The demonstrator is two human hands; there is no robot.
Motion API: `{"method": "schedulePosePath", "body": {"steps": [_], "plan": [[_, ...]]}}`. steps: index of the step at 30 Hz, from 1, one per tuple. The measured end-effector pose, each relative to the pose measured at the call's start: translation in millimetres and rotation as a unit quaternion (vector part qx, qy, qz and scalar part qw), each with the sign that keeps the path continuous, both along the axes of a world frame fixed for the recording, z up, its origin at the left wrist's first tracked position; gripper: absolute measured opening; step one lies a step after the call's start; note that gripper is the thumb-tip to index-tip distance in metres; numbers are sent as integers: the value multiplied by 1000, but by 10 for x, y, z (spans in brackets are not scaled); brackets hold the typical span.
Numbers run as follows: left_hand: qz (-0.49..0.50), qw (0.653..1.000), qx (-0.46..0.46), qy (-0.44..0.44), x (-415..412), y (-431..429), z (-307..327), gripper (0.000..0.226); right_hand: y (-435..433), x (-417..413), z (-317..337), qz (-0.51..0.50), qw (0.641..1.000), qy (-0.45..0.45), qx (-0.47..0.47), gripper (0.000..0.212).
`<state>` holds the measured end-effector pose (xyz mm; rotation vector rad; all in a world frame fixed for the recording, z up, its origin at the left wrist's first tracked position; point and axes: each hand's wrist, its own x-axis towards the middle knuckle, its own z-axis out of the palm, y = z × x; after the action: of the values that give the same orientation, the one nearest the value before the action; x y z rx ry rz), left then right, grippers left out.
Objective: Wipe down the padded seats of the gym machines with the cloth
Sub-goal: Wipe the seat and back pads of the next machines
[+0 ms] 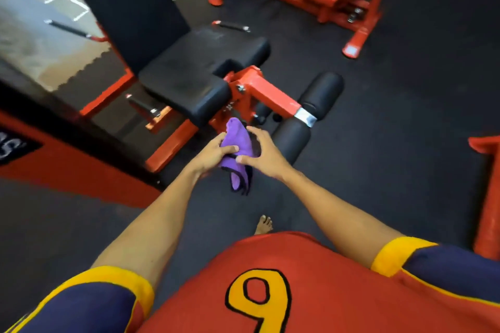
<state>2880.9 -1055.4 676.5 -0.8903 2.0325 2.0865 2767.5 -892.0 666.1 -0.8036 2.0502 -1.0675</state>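
Cloth (239, 139) gripped between left hand (213, 156), right hand (267, 156).

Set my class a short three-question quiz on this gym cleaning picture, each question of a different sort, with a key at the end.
1. Fill the gap: the left hand and the right hand both grip a ___ cloth.
2. True or false: the cloth is lying flat on the black padded seat.
3. The machine frame beside the seat is painted: A blue, B red, C green.
Key: 1 purple. 2 false, it is held off the seat, in front of it. 3 B.
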Motion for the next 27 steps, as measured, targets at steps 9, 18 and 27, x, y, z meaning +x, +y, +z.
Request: {"method": "schedulePosePath", "body": {"steps": [9,18,27], "plan": [[-108,964,241,-32,-1140,539,-119,51,528,-342,-199,-282,957,10,-72,73],[-57,988,106,-100,-1590,652,-465,40,878,-623,-282,-445,895,17,2,69],[-110,985,79,-103,-2131,302,-906,45,299,-607,-781,-305,942,-91,109,87]]}}
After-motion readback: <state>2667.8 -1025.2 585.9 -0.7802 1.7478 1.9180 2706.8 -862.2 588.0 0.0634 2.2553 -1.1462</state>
